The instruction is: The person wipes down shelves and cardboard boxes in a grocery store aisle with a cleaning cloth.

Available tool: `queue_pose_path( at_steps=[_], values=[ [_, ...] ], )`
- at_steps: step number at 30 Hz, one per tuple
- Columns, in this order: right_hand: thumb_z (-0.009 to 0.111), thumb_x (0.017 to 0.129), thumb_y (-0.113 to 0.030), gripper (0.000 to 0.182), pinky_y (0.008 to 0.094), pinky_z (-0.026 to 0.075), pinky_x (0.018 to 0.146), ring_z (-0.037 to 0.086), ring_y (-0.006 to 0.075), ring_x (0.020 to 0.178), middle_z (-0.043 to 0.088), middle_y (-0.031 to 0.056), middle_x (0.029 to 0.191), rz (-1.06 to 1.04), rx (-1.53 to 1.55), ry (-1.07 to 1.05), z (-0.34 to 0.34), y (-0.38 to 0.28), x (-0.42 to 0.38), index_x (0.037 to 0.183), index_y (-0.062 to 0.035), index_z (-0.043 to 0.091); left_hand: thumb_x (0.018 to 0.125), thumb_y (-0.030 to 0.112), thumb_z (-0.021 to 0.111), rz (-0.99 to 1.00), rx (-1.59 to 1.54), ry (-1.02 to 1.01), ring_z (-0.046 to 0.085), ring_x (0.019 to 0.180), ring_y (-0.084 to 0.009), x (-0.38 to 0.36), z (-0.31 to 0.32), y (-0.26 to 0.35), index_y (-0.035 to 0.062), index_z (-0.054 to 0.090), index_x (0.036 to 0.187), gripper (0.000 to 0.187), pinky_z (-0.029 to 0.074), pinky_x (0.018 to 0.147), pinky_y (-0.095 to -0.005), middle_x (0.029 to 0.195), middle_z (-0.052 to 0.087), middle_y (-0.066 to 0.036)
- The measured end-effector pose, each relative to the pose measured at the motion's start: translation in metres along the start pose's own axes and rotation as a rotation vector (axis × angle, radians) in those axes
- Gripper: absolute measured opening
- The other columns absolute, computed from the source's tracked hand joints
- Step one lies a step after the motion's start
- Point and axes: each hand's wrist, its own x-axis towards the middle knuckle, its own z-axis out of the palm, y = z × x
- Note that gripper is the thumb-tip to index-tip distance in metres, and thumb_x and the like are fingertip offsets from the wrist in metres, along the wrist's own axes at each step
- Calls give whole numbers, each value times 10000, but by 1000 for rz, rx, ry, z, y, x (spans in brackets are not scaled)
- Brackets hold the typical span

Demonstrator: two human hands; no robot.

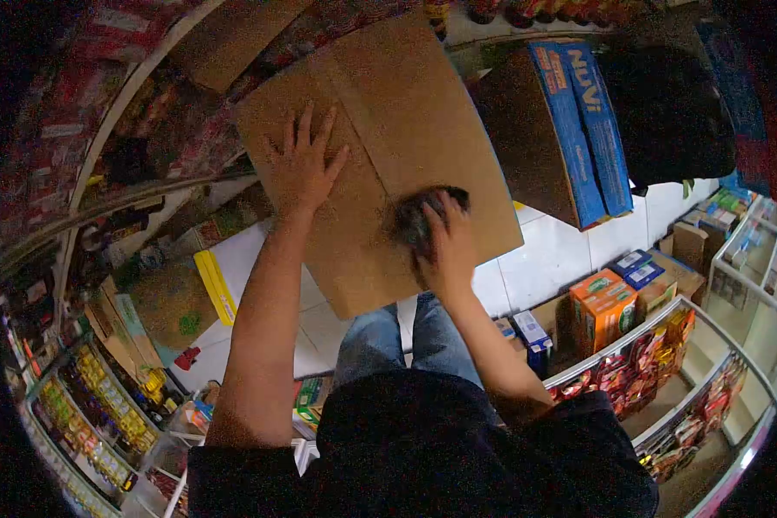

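The left hand (304, 177) spreads wide on a cardboard box (427, 129). The right hand (447, 250) grips a dark, blurred object (412, 222).

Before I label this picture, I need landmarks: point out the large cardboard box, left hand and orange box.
Large cardboard box (390, 147), head view: seamed face.
Left hand (306, 170), head view: back of the hand.
Orange box (606, 312), head view: printed side.

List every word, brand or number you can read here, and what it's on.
"NuVi": blue-printed cardboard carton; its smaller orange and white lettering is too blurred.
Orange rectangular box, red hanging packets: print too small or blurred.
Large brown cardboard box: no readable print.
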Motion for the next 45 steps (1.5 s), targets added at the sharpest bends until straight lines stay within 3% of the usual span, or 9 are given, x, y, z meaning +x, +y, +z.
queue_pose_path(
  at_steps=[3, 13, 27, 29, 32, 36, 38, 41, 45],
  values=[
    [661, 553, 9, 671, 392, 306, 975, 348, 348, 1178, 353, 172, 1289, 183, 12, 26, -23, 32, -34, 1179, -71, 432, 833, 511, 385, -23, 15, -45, 194, 1271, -290, 0, -4, 1, 307, 224, 1338, 568, 157, 947, -644, 1393, 200, -23],
    [621, 583, 21, 644, 400, 278, 995, 311, 372, 1200, 336, 185, 1301, 235, -19, 149, -34, 54, -19, 1189, -66, 423, 838, 471, 425, -49, 9, -88, 176, 1277, -284, 0, -14, 3, 284, 243, 1334, 561, 131, 966, -631, 1395, 184, -36],
    [598, 771, -246, 505, 431, 373, 908, 415, 366, 1106, 425, 213, 1202, -150, -166, 217, 31, 24, 261, 1167, 12, 419, 829, 514, 396, -65, -49, -164, 139, 1293, -267, 4, -8, 1, 292, 208, 1343, 591, 126, 962, -644, 1410, 144, -30],
    [616, 748, -257, 538, 445, 381, 900, 418, 373, 1099, 426, 211, 1204, -77, -151, 34, 31, 1, 285, 1168, 15, 419, 819, 519, 414, -52, -75, -139, 159, 1287, -273, 4, -4, 0, 287, 226, 1339, 599, 124, 959, -644, 1402, 168, -39],
    [623, 740, -276, 553, 445, 375, 909, 423, 374, 1092, 426, 207, 1208, -199, -158, 242, 54, -14, 267, 1175, 0, 421, 807, 538, 417, -29, -22, -117, 176, 1281, -279, 2, 1, -3, 283, 234, 1336, 614, 122, 958, -643, 1400, 172, -42],
    [630, 734, -303, 572, 432, 369, 922, 413, 369, 1110, 409, 199, 1232, -158, -207, 32, 79, -43, 244, 1198, -44, 420, 806, 553, 399, -51, -75, -75, 182, 1278, -280, -1, 10, -2, 276, 242, 1334, 616, 93, 965, -640, 1386, 213, -52],
    [618, 752, -305, 553, 407, 358, 939, 403, 365, 1126, 387, 194, 1256, -146, 9, 26, 81, -63, 233, 1215, -81, 416, 804, 563, 385, -38, 43, -242, 188, 1276, -283, 0, 7, -2, 255, 321, 1304, 591, 67, 971, -636, 1349, 293, -65],
    [599, 771, -332, 552, 388, 329, 962, 377, 361, 1155, 367, 190, 1273, -282, 452, -19, 83, -63, 240, 1230, -95, 407, 800, 562, 389, -70, -73, -155, 211, 1265, -291, -2, -2, -1, 227, 416, 1250, 562, 62, 978, -627, 1280, 383, -83],
    [575, 782, -370, 580, 392, 294, 980, 338, 354, 1186, 350, 188, 1288, -303, 354, 38, 53, -26, 214, 1249, -84, 385, 793, 570, 385, -28, -74, -116, 226, 1260, -295, -5, 7, -4, 192, 475, 1202, 564, 69, 975, -627, 1232, 421, -88]
  ],
)
